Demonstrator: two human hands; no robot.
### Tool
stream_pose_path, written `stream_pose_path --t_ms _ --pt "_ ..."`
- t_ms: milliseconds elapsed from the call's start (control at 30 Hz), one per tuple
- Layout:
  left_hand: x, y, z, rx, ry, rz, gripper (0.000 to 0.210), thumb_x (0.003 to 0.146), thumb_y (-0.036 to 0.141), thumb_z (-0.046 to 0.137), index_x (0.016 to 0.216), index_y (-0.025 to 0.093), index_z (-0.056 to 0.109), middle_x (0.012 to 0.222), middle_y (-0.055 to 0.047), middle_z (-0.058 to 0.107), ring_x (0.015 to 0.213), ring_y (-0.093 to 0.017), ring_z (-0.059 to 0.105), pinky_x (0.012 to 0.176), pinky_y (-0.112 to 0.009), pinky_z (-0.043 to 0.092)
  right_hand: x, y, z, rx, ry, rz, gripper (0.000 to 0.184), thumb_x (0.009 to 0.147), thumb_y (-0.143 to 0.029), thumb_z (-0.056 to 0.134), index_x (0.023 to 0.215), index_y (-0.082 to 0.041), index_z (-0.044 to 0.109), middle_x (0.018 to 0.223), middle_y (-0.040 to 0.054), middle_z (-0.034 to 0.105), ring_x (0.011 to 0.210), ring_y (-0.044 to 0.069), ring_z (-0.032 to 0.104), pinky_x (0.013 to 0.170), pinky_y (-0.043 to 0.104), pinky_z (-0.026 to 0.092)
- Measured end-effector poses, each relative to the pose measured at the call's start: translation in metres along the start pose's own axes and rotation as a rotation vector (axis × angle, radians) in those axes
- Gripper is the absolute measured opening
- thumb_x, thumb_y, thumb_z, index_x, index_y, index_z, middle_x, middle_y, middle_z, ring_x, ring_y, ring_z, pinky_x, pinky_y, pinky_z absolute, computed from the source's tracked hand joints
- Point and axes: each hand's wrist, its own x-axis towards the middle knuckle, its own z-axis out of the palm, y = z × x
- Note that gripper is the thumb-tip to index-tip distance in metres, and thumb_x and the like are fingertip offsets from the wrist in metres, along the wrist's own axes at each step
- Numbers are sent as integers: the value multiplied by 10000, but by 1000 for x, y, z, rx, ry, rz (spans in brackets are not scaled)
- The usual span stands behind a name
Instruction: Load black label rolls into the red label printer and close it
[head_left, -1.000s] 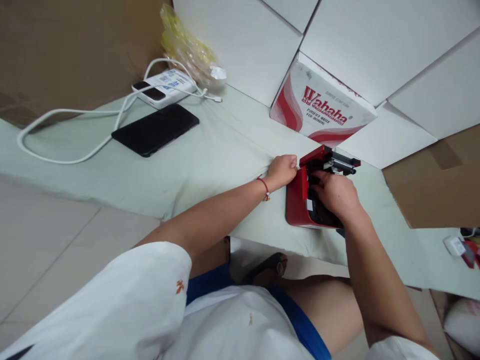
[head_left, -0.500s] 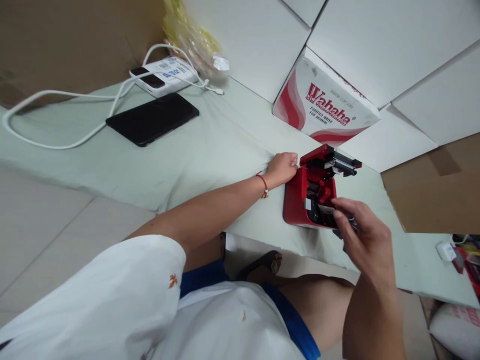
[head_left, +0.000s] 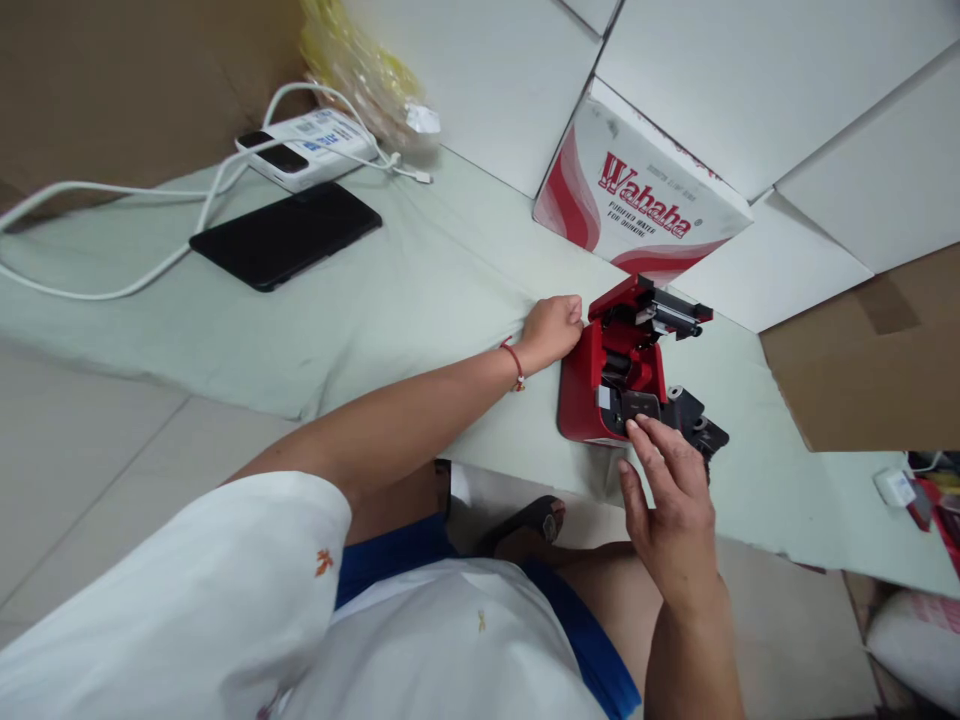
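A red and black machine that looks like a small label printer (head_left: 576, 400) stands on the pale green cloth, its lid (head_left: 651, 300) raised and its dark inside showing. My left hand (head_left: 553, 328) is curled into a fist against the left side of the machine, with nothing visible in it. At the front opening, the fingertips of my right hand (head_left: 671, 500) are at a dark panel (head_left: 640, 405); thumb and fingers are apart. Just right of the machine lie black parts (head_left: 684, 408), partly hidden by that hand.
A black phone (head_left: 289, 235) and a white power bank (head_left: 307, 150) with a looped white cable (head_left: 142, 292) lie at the left. White cartons line the back, one a Wahaha box (head_left: 637, 200). A brown carton (head_left: 870, 370) stands at the right, near a white charger (head_left: 894, 488).
My right hand has moved left and opened, from a pinch near the machine's front right corner to the dark panel. The black parts beside the machine now show more. My left hand stays put.
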Motion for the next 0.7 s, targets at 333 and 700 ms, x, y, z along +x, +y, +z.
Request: stream_pose_path --t_ms 333,700 --pt "-2 25 -13 -147 269 119 239 851 119 596 716 223 428 695 31 514 665 -137 476 701 -285 409 -2 -3 1 -33 34 49 606 967 -131 629 1538 -261 476 1294 147 594 1191 288 558 996 513 513" --pt "-16 71 -22 -157 -91 335 413 1082 451 342 1172 183 643 1144 -88 729 1078 -209 671 992 -345 493 -7 -13 -6 -5 -41 118 497 997 -173 581 1483 -216 488 1405 155 568 1295 299 527 1089 558 477"
